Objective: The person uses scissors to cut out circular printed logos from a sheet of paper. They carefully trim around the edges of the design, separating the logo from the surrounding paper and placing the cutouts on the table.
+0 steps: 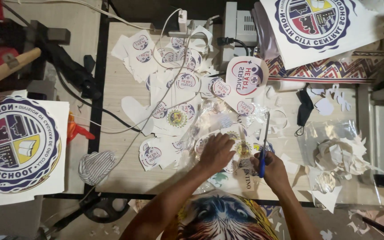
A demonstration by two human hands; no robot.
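Note:
My right hand [275, 171] grips blue-handled scissors [263, 142] with the blades pointing away from me, up the table. My left hand [216, 152] lies palm down on a sheet of printed round logos [238, 149], fingers spread over it, just left of the scissors. The sheet rests on a clear crinkled plastic bag [214, 118] on the wooden table [121, 84].
Many cut-out round stickers [174, 80] and paper scraps cover the table's middle. Big printed emblem sheets lie at the left [18, 146] and top right [321, 22]. A dark face mask [304, 111], white cables [156, 111], a power unit [238, 31] and a plastic bag of offcuts [338, 155] are nearby.

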